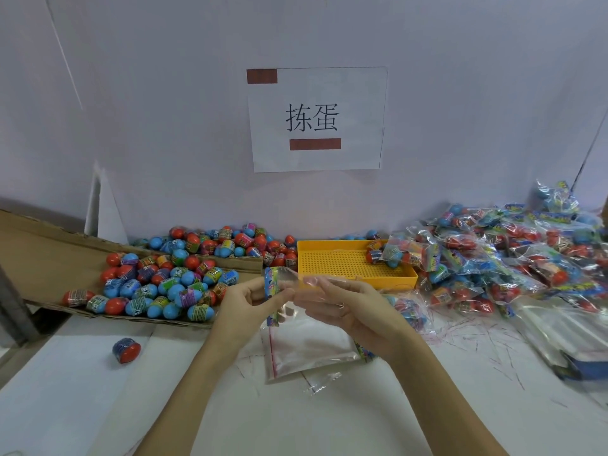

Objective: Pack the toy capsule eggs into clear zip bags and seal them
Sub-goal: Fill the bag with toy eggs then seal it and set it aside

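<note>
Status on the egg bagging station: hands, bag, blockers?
Left hand and right hand both pinching one empty clear zip bag, held above table. No egg inside yet. Loose eggs heaped left on cardboard. Nothing in the way.

Two bare forearms come up from the bottom edge, both uncovered to the frame border, with no sleeve or cuff in view. The left hand (245, 302) wears no glove. The right hand (348, 311) is gloveless too; a thin pale band, seemingly a ring, crosses one of its fingers (342, 305). Nails look short and unpainted.
</note>
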A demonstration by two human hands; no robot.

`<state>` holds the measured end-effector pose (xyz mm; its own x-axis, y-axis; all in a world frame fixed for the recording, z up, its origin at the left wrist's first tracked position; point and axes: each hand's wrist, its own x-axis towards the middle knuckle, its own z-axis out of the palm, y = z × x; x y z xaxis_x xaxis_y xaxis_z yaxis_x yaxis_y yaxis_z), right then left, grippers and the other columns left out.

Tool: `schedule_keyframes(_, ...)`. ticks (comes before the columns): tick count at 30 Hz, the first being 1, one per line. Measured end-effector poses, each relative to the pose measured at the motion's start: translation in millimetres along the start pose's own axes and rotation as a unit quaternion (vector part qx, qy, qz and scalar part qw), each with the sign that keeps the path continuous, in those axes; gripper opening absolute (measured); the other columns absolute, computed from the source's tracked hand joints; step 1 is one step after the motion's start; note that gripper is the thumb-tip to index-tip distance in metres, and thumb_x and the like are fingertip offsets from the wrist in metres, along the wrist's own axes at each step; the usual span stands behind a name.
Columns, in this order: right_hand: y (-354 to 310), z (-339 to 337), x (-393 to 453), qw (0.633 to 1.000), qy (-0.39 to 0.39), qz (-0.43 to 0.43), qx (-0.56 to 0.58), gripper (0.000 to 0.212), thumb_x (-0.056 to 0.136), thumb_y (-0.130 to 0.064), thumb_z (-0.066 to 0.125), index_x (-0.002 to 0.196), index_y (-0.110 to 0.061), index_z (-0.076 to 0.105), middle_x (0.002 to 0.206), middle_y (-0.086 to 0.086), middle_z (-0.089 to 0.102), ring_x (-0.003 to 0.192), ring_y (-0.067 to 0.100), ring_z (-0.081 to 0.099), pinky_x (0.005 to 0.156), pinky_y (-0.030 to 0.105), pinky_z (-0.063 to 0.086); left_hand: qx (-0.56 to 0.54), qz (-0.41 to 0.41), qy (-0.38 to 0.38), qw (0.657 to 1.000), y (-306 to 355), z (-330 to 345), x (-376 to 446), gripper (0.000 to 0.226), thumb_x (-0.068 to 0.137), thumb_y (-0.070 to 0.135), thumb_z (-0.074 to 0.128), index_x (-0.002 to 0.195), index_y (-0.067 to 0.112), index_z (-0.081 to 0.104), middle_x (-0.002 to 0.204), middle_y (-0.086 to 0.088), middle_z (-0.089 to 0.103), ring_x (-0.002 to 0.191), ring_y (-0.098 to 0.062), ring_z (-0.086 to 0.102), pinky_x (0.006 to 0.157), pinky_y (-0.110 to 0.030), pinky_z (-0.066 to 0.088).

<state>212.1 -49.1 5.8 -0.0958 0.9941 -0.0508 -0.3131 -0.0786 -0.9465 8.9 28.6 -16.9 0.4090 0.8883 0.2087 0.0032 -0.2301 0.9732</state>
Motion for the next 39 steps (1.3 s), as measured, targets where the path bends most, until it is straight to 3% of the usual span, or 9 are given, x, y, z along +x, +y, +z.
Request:
schedule_keyframes(4, -4, 2, -3, 0.999, -0.02, -0.009, -0.026, 0.033, 0.1, -0.029, 0.063, 0.126, -0.01, 0.071, 0.13, 0.012, 0.069, 0.127, 0.022, 0.063, 0.112, 0.034, 0.045, 0.011, -0.001, -0.025, 1.0, 0, -2, 1, 0.027, 0.085, 0.041, 0.075, 0.109, 0.028, 0.079, 0.102, 0.004, 0.08, 0.099, -0.013, 0.076, 0.088, -0.032, 0.059)
schedule_keyframes(9, -2, 2, -2, 0.999, -0.008, -0.014, -0.038, 0.031, 0.101, -0.028, 0.061, 0.117, -0.006, 0.075, 0.124, 0.014, 0.072, 0.123, 0.025, 0.065, 0.114, 0.039, 0.041, 0.02, 0.022, -0.005, 1.0, 0, 1, 1, 0.016, 0.092, 0.027, 0.073, 0.093, 0.042, 0.081, 0.101, 0.01, 0.08, 0.102, -0.011, 0.074, 0.081, -0.018, 0.058)
schedule_keyframes(13, 0, 6, -2, 0.985, 0.032, -0.069, -0.152, 0.029, 0.104, -0.025, 0.056, 0.128, -0.014, 0.068, 0.119, 0.008, 0.075, 0.117, 0.02, 0.068, 0.111, 0.044, 0.047, 0.123, 0.098, 0.006, 0.988, -2, -4, 2, 0.069, 0.094, 0.013, 0.073, 0.144, 0.053, 0.046, 0.147, 0.026, 0.052, 0.138, 0.003, 0.047, 0.11, -0.023, 0.043)
schedule_keyframes(17, 8, 16, -1, 0.915, 0.022, -0.142, -0.376, 0.028, 0.104, -0.018, 0.057, 0.13, -0.015, 0.068, 0.121, -0.006, 0.073, 0.112, 0.008, 0.068, 0.101, 0.034, 0.053, 0.425, 0.291, -0.055, 0.855, -3, 7, -6, 0.107, 0.078, 0.043, 0.082, 0.162, 0.041, 0.017, 0.169, 0.015, 0.02, 0.157, -0.01, 0.016, 0.124, -0.043, 0.017)
schedule_keyframes(19, 15, 22, 0, 0.895, -0.017, -0.163, -0.415, 0.024, 0.102, -0.005, 0.053, 0.115, -0.006, 0.074, 0.107, -0.005, 0.076, 0.099, 0.009, 0.07, 0.088, 0.029, 0.056, 0.498, 0.371, -0.042, 0.783, -7, 18, -5, 0.107, 0.072, 0.044, 0.089, 0.16, 0.029, 0.03, 0.154, 0.005, 0.051, 0.144, -0.016, 0.045, 0.117, -0.045, 0.036)
schedule_keyframes(21, 17, 25, 1, 0.886, -0.027, -0.176, -0.428, 0.025, 0.1, -0.002, 0.054, 0.108, -0.006, 0.077, 0.1, -0.006, 0.077, 0.093, 0.007, 0.072, 0.084, 0.026, 0.057, 0.493, 0.396, -0.007, 0.775, -10, 20, -3, 0.098, 0.066, 0.024, 0.095, 0.152, 0.02, 0.049, 0.112, 0.003, 0.075, 0.098, -0.018, 0.071, 0.085, -0.037, 0.059)
schedule_keyframes(24, 13, 25, 2, 0.877, -0.002, -0.221, -0.427, 0.022, 0.101, -0.012, 0.059, 0.108, -0.011, 0.08, 0.098, -0.007, 0.078, 0.093, 0.006, 0.073, 0.083, 0.023, 0.058, 0.506, 0.389, 0.034, 0.769, -9, 9, -3, 0.069, 0.075, 0.022, 0.091, 0.139, 0.02, 0.064, 0.076, 0.006, 0.073, 0.059, -0.014, 0.066, 0.052, -0.029, 0.054)
schedule_keyframes(32, 0, 0, 3, 0.843, 0.247, -0.259, -0.401, 0.021, 0.105, -0.02, 0.054, 0.114, -0.018, 0.073, 0.099, -0.012, 0.075, 0.095, 0.004, 0.071, 0.08, 0.024, 0.059, 0.236, 0.122, 0.138, 0.954, -2, -4, -1, 0.039, 0.077, 0.044, 0.079, 0.112, 0.027, 0.072, 0.071, 0.013, 0.075, 0.058, 0.001, 0.071, 0.055, -0.018, 0.057)
schedule_keyframes(39, -25, -40, 66, 0.702, 0.306, -0.005, -0.643, 0.051, 0.094, 0.004, 0.054, 0.143, -0.011, 0.052, 0.145, 0.011, 0.054, 0.123, 0.028, 0.058, 0.096, 0.039, 0.055, 0.101, 0.037, 0.114, 0.988, -5, 0, 1, 0.033, 0.077, 0.034, 0.087, 0.105, 0.028, 0.07, 0.075, 0.011, 0.077, 0.061, -0.011, 0.076, 0.059, -0.021, 0.055)
